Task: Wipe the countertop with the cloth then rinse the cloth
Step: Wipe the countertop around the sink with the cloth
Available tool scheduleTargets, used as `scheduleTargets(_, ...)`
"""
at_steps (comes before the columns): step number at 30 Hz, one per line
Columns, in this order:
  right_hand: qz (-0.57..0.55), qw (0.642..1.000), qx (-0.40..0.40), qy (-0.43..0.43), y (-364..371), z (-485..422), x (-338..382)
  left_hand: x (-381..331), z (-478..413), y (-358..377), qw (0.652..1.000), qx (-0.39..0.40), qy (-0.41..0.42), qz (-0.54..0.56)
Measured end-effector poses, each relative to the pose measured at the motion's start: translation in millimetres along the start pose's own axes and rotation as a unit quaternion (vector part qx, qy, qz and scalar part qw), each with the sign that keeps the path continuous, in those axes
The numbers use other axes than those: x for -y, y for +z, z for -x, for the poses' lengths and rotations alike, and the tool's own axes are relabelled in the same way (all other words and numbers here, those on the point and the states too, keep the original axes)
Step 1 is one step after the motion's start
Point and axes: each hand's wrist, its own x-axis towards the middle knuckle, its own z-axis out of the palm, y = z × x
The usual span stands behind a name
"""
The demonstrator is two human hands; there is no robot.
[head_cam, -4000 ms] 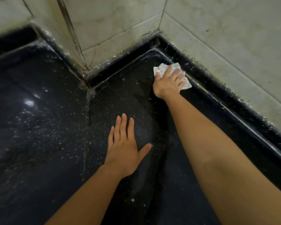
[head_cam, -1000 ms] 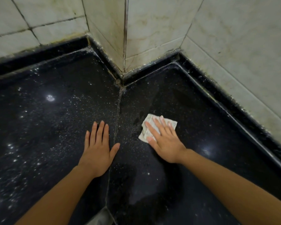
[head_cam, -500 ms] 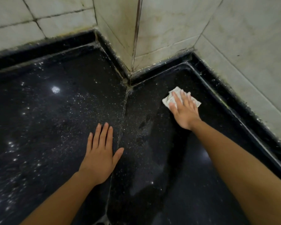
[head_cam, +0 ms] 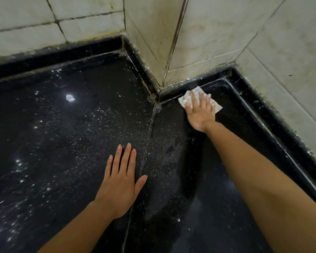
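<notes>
You face projecting wall corner: off-white tiles, stained, dark grout lines. Black upstand runs along wall base, grime at joint. Lighting dim.

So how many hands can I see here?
2. The left hand lies flat on the black speckled stone countertop, nearer the camera; the right hand presses a small white cloth near the back corner.

no readable text, no labels, no brands, no numbers — countertop, cloth, wall tiles all unmarked
</notes>
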Motion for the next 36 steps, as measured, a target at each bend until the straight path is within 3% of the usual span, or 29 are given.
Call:
scheduleTargets(9, 0.071, 0.975, 0.069, -0.199, 29, 92, 6, -5, -1, -15, 0.997, 0.056, -0.015, 0.05)
scheduleTargets(14, 0.162, 0.925, 0.121, -0.323, 45, 157, -14, -3, 0, -8, 0.998, 0.035, -0.014, 0.042)
scheduleTargets(17, 0.183, 0.902, 0.133, -0.367, 37, 146, -27, -1, -1, -4, 1.0, 0.027, -0.008, 0.012)
scheduleTargets(22, 0.111, 0.964, 0.068, -0.232, 20, 79, -14, -1, 0, 0, 1.0, -0.001, -0.002, -0.001)
scheduleTargets(30, 0.036, 0.994, 0.029, -0.094, 20, 34, 42, -1, -1, -1, 1.0, 0.002, -0.007, 0.0)
scheduleTargets(33, 0.006, 0.996, 0.031, -0.081, 30, 45, 55, -2, -1, -2, 1.0, 0.017, -0.016, 0.01)
scheduleTargets(36, 0.012, 0.992, 0.041, -0.12, 37, 59, 60, -3, -1, -3, 0.999, 0.018, -0.013, 0.033)
